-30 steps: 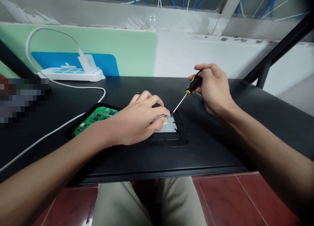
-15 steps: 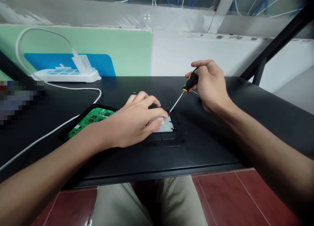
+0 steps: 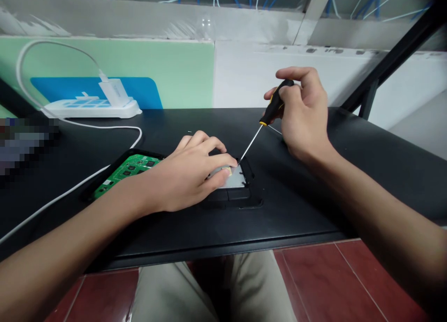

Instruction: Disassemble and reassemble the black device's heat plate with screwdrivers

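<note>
An opened device in a black casing (image 3: pixel 240 200) lies on the table, with a green circuit board (image 3: pixel 127 172) bare at its left and a silver metal plate (image 3: pixel 237 178) at its right. My left hand (image 3: pixel 193 173) rests across its middle, holding it down, thumb and index finger on the plate. My right hand (image 3: pixel 304 108) grips a black and yellow screwdriver (image 3: pixel 273 105) by the handle, index finger lifted off. The shaft slants down and left, its tip at the plate's upper right corner beside my left index fingertip. Whatever sits under the tip is too small to see.
A white power strip (image 3: pixel 92 108) with a plugged-in charger (image 3: pixel 114 92) stands against the wall. Its white cable (image 3: pixel 66 196) runs over the black table (image 3: pixel 195 238). A thin metal rod (image 3: pixel 274 130) lies beside my right hand, and a tiny metallic piece (image 3: pixel 189 131) behind my left.
My right hand has risen slightly and its fingers have shifted on the screwdriver handle, baring the handle's top end. The tip stays at the same corner. My left hand keeps its place on the device.
</note>
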`<state>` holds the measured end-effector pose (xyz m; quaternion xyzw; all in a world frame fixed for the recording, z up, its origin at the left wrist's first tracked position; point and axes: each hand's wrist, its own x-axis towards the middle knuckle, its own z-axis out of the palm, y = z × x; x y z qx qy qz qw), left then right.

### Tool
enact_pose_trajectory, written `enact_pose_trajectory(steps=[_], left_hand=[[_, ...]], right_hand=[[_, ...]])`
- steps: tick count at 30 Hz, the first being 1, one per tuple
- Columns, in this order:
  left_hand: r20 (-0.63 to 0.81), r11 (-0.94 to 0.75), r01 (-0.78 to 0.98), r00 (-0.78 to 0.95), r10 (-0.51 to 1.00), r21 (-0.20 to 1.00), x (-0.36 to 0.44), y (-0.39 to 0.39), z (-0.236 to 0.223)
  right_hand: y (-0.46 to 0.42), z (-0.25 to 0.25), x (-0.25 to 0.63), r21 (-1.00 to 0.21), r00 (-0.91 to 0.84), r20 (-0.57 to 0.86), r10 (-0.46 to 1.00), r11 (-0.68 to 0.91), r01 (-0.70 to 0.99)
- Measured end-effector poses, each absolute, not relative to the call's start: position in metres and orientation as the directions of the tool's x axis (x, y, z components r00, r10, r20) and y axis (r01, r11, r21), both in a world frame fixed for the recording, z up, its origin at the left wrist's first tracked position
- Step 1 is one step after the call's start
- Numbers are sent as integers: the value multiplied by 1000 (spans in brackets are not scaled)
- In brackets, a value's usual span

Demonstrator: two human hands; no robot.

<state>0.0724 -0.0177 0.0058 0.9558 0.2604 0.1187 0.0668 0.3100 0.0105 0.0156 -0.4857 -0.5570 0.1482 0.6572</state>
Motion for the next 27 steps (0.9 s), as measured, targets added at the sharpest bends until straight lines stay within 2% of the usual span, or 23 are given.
enact_pose_trajectory(steps=[22, 27], left_hand=[[182, -857, 484, 839, 512, 178, 72, -18, 6], [189, -860, 483, 841, 508, 164, 72, -17, 5]], right_hand=[[0, 16, 306, -689, 254, 709, 658, 568, 451], [-8, 15, 302, -618, 163, 773, 613, 671, 410]])
